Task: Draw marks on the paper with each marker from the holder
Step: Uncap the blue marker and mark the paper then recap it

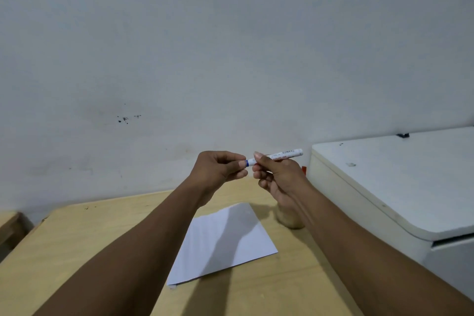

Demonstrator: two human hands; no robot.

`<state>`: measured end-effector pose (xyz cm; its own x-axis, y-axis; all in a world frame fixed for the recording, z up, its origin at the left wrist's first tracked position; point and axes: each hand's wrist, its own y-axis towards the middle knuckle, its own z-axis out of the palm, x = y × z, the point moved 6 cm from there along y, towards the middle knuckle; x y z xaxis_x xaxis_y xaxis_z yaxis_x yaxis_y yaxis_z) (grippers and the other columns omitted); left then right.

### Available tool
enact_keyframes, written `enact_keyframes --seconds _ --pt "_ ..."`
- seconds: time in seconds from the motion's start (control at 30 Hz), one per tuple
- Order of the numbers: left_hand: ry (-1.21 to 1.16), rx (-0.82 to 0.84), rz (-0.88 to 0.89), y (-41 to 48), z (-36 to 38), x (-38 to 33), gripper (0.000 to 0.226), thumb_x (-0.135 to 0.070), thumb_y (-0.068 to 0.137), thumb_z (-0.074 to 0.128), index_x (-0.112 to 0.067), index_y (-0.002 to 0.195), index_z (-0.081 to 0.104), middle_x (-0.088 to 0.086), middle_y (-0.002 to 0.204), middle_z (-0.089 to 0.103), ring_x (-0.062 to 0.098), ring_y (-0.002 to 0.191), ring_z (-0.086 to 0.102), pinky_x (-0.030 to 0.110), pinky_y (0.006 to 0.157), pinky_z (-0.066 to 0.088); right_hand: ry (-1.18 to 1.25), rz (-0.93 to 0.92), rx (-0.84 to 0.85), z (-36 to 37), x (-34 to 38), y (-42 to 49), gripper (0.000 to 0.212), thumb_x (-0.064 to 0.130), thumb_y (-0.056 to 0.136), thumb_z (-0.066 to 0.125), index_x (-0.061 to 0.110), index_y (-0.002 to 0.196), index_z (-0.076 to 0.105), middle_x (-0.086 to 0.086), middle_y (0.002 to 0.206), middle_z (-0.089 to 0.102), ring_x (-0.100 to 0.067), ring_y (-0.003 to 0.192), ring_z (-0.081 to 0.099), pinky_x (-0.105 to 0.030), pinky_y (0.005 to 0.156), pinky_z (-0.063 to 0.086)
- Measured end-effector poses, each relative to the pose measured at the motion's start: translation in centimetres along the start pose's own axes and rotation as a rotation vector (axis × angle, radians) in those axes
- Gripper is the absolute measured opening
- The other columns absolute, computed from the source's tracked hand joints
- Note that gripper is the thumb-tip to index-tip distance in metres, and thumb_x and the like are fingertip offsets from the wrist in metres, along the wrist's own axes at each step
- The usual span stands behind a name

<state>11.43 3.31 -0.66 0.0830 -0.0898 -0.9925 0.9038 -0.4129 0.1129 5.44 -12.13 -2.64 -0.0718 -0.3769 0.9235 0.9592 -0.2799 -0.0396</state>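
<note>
White marker (278, 156) pinched between left hand (220, 169) and right hand (278, 177); forearms shadow paper (225, 241).

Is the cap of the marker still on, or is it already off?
Cannot tell. The left hand covers the blue end of the marker; the right hand holds the barrel.

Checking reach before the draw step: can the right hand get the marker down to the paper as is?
Probably yes. The right hand holds the marker in the air above the paper, nothing lying between. But the left hand grips its blue end, seemingly the cap.
</note>
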Motion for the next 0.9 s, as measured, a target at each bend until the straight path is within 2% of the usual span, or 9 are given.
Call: enact_keyframes --seconds 0.1,0.23,0.3,0.4,0.5,0.53,0.67,0.8,0.9 --pt "0.041 0.003 0.013 0.3 0.7 -0.2 0.004 0.002 0.086 0.077 0.0 0.087 0.079 0.013 0.083 0.076 0.021 0.071 0.075 0.021 0.071 0.061 -0.084 0.042 -0.006 -0.7 0.5 -0.1 0.02 0.026 0.09 0.078 0.008 0.088 0.069 -0.005 0.064 0.067 -0.01 0.048 0.06 -0.017 0.039 0.039" --pt "0.105 -0.024 0.039 0.8 1.2 -0.8 0.005 0.004 0.085 0.078 -0.001 0.086 0.078 0.015 0.083 0.074 0.025 0.068 0.073 0.026 0.073 0.064 -0.369 0.167 -0.073 -3.7 2.1 -0.4 0.058 0.067 0.083 0.07 0.01 0.081 0.066 -0.004 0.054 0.062 -0.007 0.034 0.047 -0.015 0.029 0.024" --pt "0.188 -0.039 0.069 1.5 1.3 -1.3 0.006 0.005 0.084 0.079 0.0 0.088 0.078 0.013 0.08 0.073 0.024 0.066 0.072 0.032 0.08 0.065 -0.42 0.185 -0.156 -6.2 3.2 -0.5 0.07 0.076 0.083 0.061 0.006 0.077 0.067 -0.005 0.051 0.061 -0.007 0.03 0.043 -0.014 0.028 0.021" --pt "0.294 -0.045 0.124 2.6 2.0 -2.0 0.007 0.004 0.082 0.08 0.0 0.087 0.078 0.003 0.066 0.073 0.021 0.059 0.07 0.038 0.083 0.063 -0.454 0.133 -0.267 -9.6 4.9 -0.8 0.066 0.066 0.094 0.056 0.002 0.08 0.068 -0.007 0.05 0.062 -0.011 0.032 0.045 -0.016 0.03 0.023" --pt "0.448 -0.051 0.182 3.2 3.5 -2.5 0.007 -0.001 0.083 0.08 -0.002 0.09 0.079 0.006 0.066 0.073 0.021 0.062 0.069 0.022 0.062 0.055 -0.49 0.094 -0.322 -11.6 5.7 -1.3 0.053 0.055 0.097 0.059 0.005 0.083 0.067 -0.007 0.056 0.063 -0.013 0.038 0.047 -0.019 0.034 0.028" --pt "0.513 -0.039 0.2 3.3 4.2 -2.5 0.008 -0.004 0.083 0.08 -0.004 0.091 0.079 0.008 0.069 0.074 0.021 0.063 0.069 0.021 0.058 0.053 -0.497 0.091 -0.329 -12.0 5.7 -1.4 0.049 0.052 0.098 0.06 0.006 0.084 0.066 -0.008 0.059 0.063 -0.014 0.039 0.048 -0.02 0.035 0.03" --pt "0.676 0.018 0.251 3.5 6.8 -1.8 0.013 -0.006 0.084 0.079 -0.01 0.096 0.078 0.009 0.085 0.078 0.028 0.075 0.077 0.035 0.075 0.064 -0.525 0.106 -0.331 -12.7 5.0 -1.5 0.039 0.043 0.099 0.061 0.007 0.088 0.066 -0.01 0.066 0.063 -0.016 0.044 0.05 -0.023 0.039 0.033" --pt "0.71 0.038 0.282 3.7 8.5 -1.3 0.015 -0.008 0.084 0.08 -0.012 0.099 0.077 0.005 0.089 0.076 0.023 0.079 0.077 0.031 0.073 0.061 -0.565 0.111 -0.302 -12.5 4.0 -1.1 0.034 0.039 0.099 0.063 0.007 0.09 0.068 -0.009 0.066 0.065 -0.015 0.043 0.053 -0.022 0.04 0.034" --pt "0.821 0.092 0.295 4.2 9.3 -1.2 0.015 -0.012 0.085 0.08 -0.013 0.1 0.078 -0.001 0.086 0.073 0.021 0.083 0.072 0.028 0.074 0.056 -0.606 0.087 -0.28 -12.0 3.6 -0.7 0.032 0.037 0.097 0.063 0.007 0.088 0.069 -0.008 0.062 0.067 -0.016 0.043 0.055 -0.022 0.041 0.035"
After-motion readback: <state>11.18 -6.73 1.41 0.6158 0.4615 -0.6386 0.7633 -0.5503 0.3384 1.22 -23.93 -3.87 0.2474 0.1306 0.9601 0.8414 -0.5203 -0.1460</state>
